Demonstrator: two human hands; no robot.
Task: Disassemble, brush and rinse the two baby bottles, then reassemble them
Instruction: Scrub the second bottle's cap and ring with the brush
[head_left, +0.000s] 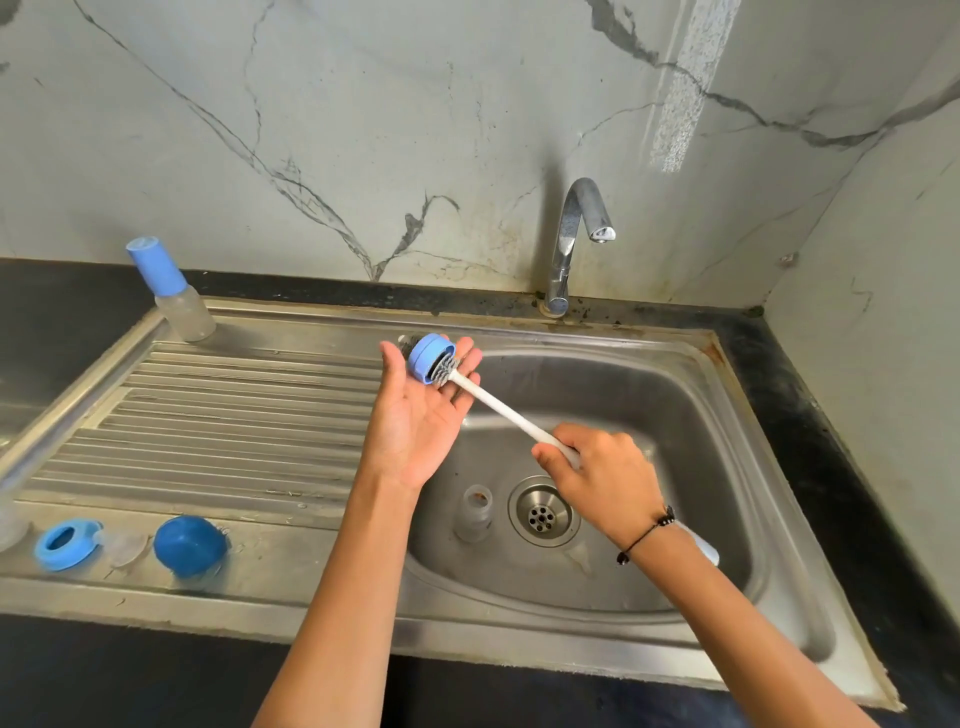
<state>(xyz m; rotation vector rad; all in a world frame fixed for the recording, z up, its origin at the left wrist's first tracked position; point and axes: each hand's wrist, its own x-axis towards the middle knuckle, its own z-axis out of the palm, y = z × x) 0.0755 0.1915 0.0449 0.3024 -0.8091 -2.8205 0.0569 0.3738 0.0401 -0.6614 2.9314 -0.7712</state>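
The left hand (415, 415) is lying open over the sink (727, 415), cradling a blue cap (427, 358) that the right hand (597, 467), gripping the brush (498, 408), is scrubbing; rinsing under the tap (576, 228) likely follows.

**Hidden, cropped and blurred**

The brush (511, 413) bristles are mostly buried inside the blue screw ring (432, 358), and its handle's middle is hidden inside the right hand (597, 480). At the near left, the blurred clear nipple (122, 545) is hard to make out, and a clear object (8, 525) is cut by the left edge.
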